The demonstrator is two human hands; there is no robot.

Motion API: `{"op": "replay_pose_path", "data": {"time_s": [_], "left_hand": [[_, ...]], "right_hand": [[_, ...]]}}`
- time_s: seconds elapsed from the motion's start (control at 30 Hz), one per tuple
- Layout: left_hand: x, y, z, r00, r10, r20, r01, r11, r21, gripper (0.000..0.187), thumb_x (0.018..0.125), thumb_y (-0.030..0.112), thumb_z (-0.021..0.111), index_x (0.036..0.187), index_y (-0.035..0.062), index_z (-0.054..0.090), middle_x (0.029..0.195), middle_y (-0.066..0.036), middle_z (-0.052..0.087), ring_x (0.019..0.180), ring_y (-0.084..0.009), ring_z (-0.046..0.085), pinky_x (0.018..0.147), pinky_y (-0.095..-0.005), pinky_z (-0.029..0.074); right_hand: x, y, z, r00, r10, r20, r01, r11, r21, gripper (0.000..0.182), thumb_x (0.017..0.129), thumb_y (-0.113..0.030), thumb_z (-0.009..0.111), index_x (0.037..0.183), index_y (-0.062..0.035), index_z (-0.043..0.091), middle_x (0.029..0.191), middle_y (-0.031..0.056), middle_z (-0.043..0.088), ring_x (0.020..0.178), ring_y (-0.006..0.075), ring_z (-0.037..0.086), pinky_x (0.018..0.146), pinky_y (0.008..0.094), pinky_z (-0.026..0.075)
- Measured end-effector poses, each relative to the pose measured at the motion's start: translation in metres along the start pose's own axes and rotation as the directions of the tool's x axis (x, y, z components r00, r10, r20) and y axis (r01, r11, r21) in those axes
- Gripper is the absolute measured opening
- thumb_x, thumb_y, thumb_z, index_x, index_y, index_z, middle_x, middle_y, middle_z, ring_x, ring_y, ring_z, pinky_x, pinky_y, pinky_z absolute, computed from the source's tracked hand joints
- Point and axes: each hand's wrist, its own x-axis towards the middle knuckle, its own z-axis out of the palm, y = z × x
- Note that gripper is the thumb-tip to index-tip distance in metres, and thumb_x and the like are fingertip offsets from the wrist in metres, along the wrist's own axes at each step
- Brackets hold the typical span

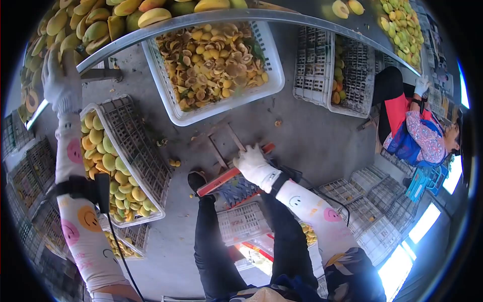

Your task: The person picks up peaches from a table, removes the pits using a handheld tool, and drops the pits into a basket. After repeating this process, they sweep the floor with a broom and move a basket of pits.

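Note:
My left hand (59,83), in a white glove, is at the left end of the metal-edged table, beside a heap of mango-like yellow-green fruit (95,30). Its fingers look stretched out and somewhat blurred, with no fruit visibly held. My right hand (253,163), also gloved, is closed on the red bar of a small folding stool (221,181) between my legs. The stool has a woven blue seat and thin metal legs. Ahead of it, a white plastic basket (188,118) holds fruit skins, halves and pieces.
A tilted crate (146,214) of whole fruit stands on my left. More crates (314,68) stand under the table (211,16). Stacked crates (362,201) are at lower right. A seated person (420,128) works at the far right. A black cable (123,261) hangs along my left arm.

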Motion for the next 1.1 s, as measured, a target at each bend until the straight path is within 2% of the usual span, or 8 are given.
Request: {"op": "replay_pose_path", "data": {"time_s": [0.2, 0.33, 0.4, 0.63, 0.83, 0.93, 1.03, 1.1], "left_hand": [[-0.183, 0.119, -0.095, 0.674, -0.550, 0.493, 0.734, 0.422, -0.532, 0.025, 0.098, 0.008, 0.052, 0.117, -0.0040, 0.062, 0.111, -0.011, 0.066, 0.098, -0.0173, 0.062, 0.087, -0.0283, 0.050], [-0.330, 0.166, -0.107, -0.122, -0.556, 0.822, 0.989, 0.004, 0.149, 0.038, 0.090, 0.024, 0.062, 0.124, 0.0068, 0.060, 0.110, -0.011, 0.066, 0.077, -0.0141, 0.062, 0.071, -0.0262, 0.052], [-0.410, 0.177, -0.098, -0.171, -0.592, 0.788, 0.943, 0.133, 0.305, 0.059, 0.089, 0.030, 0.063, 0.140, 0.0072, 0.045, 0.118, -0.016, 0.063, 0.098, -0.0247, 0.063, 0.071, -0.0324, 0.053], [-0.504, 0.151, -0.014, -0.049, -0.837, 0.545, 0.858, 0.243, 0.451, 0.085, 0.081, 0.049, 0.062, 0.147, 0.0052, 0.031, 0.144, -0.031, 0.037, 0.129, -0.0457, 0.042, 0.105, -0.0446, 0.037], [-0.542, 0.191, 0.064, 0.135, -0.882, 0.452, 0.743, 0.392, 0.543, 0.068, 0.077, 0.031, 0.065, 0.139, 0.0113, 0.044, 0.122, -0.026, 0.051, 0.117, -0.0423, 0.053, 0.094, -0.0458, 0.046], [-0.566, 0.192, 0.075, -0.007, -0.897, 0.442, 0.863, 0.217, 0.455, 0.051, 0.075, 0.023, 0.065, 0.123, 0.0082, 0.057, 0.114, -0.023, 0.056, 0.105, -0.0390, 0.058, 0.089, -0.0443, 0.048], [-0.566, 0.192, 0.063, 0.067, -0.895, 0.441, 0.925, 0.222, 0.310, 0.030, 0.077, 0.016, 0.061, 0.106, 0.0074, 0.066, 0.104, -0.020, 0.060, 0.093, -0.0357, 0.061, 0.086, -0.0422, 0.050], [-0.557, 0.199, 0.067, 0.191, -0.849, 0.492, 0.939, 0.303, 0.159, 0.027, 0.079, 0.014, 0.061, 0.105, 0.0075, 0.065, 0.107, -0.020, 0.059, 0.096, -0.0360, 0.060, 0.087, -0.0426, 0.049]], "right_hand": [[-0.153, 0.060, 0.047, 0.996, 0.080, -0.035, -0.072, 0.978, 0.196, 0.024, 0.068, -0.028, 0.070, 0.088, -0.0155, 0.067, 0.086, 0.0057, 0.066, 0.094, 0.0291, 0.060, 0.073, 0.0460, 0.052], [-0.235, 0.118, 0.068, 0.949, 0.283, -0.140, -0.225, 0.917, 0.329, 0.033, 0.065, -0.029, 0.077, 0.089, -0.0101, 0.066, 0.080, 0.0106, 0.066, 0.084, 0.0343, 0.062, 0.073, 0.0439, 0.052], [-0.264, 0.173, 0.094, 0.910, 0.395, 0.127, -0.406, 0.780, 0.476, 0.037, 0.066, -0.026, 0.077, 0.097, -0.0081, 0.067, 0.076, 0.0138, 0.065, 0.075, 0.0362, 0.063, 0.074, 0.0462, 0.050], [-0.308, 0.318, 0.246, 0.452, 0.851, 0.269, -0.807, 0.261, 0.530, 0.026, 0.078, -0.013, 0.064, 0.101, -0.0015, 0.064, 0.083, 0.0216, 0.067, 0.082, 0.0424, 0.064, 0.075, 0.0466, 0.049], [-0.141, 0.154, 0.073, 0.509, 0.637, -0.579, -0.426, 0.771, 0.473, 0.028, 0.091, -0.012, 0.057, 0.116, 0.0006, 0.057, 0.107, 0.0183, 0.063, 0.097, 0.0343, 0.062, 0.087, 0.0421, 0.047], [-0.025, 0.133, 0.112, 0.664, 0.653, -0.365, -0.161, 0.602, 0.782, 0.034, 0.084, -0.005, 0.063, 0.118, -0.0037, 0.058, 0.112, 0.0156, 0.061, 0.104, 0.0312, 0.058, 0.093, 0.0381, 0.046], [0.061, 0.197, 0.183, 0.519, 0.824, 0.229, -0.789, 0.358, 0.500, 0.047, 0.085, -0.025, 0.061, 0.128, -0.0092, 0.053, 0.119, 0.0221, 0.060, 0.109, 0.0392, 0.057, 0.091, 0.0441, 0.046], [0.082, 0.224, 0.253, 0.475, 0.880, -0.021, -0.749, 0.417, 0.516, 0.049, 0.085, -0.025, 0.060, 0.131, -0.0107, 0.050, 0.109, 0.0215, 0.065, 0.098, 0.0393, 0.062, 0.084, 0.0468, 0.049]]}}
